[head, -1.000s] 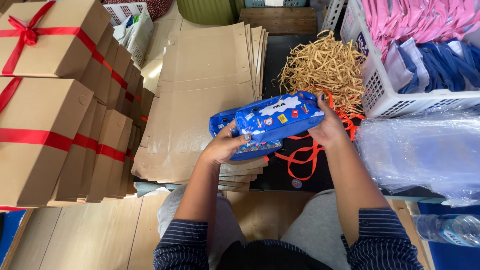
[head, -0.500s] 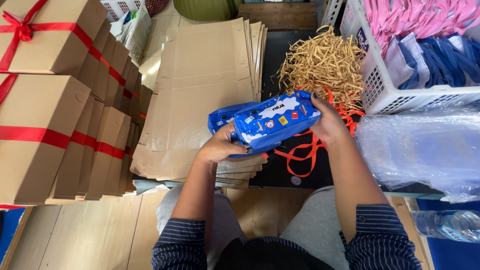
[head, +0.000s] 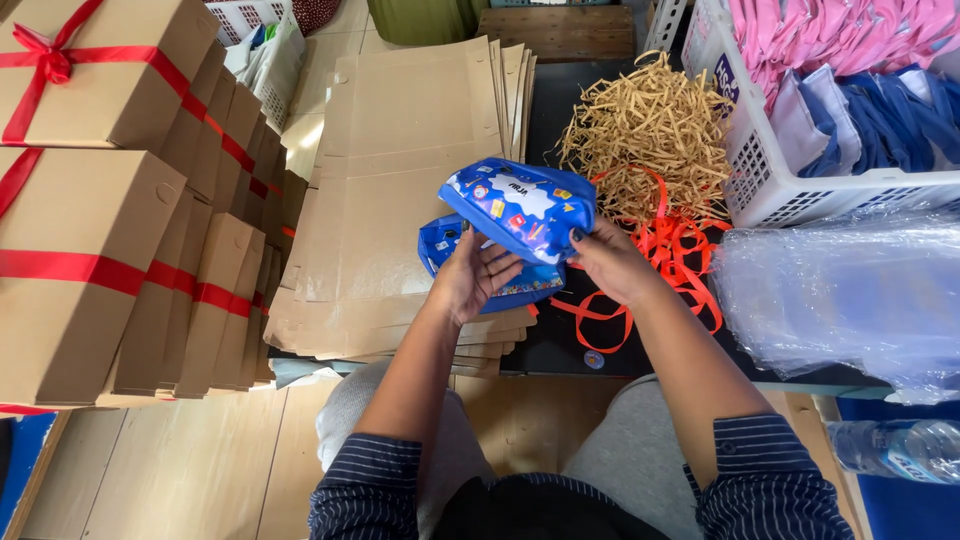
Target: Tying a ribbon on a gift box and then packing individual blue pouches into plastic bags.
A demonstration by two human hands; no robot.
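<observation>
Two blue packets in hand
Right hand (head: 610,262) grips the upper blue packet (head: 520,208); left hand (head: 472,275) clasps the lower packet (head: 520,285); paper shreds (head: 650,125) at one o'clock.

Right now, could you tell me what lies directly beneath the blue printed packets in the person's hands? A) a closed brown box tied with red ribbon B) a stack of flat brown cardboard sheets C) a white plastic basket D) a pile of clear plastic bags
B: the left hand and right hand hold the blue printed packets over the stack of flat brown cardboard sheets, at its right edge.
</observation>
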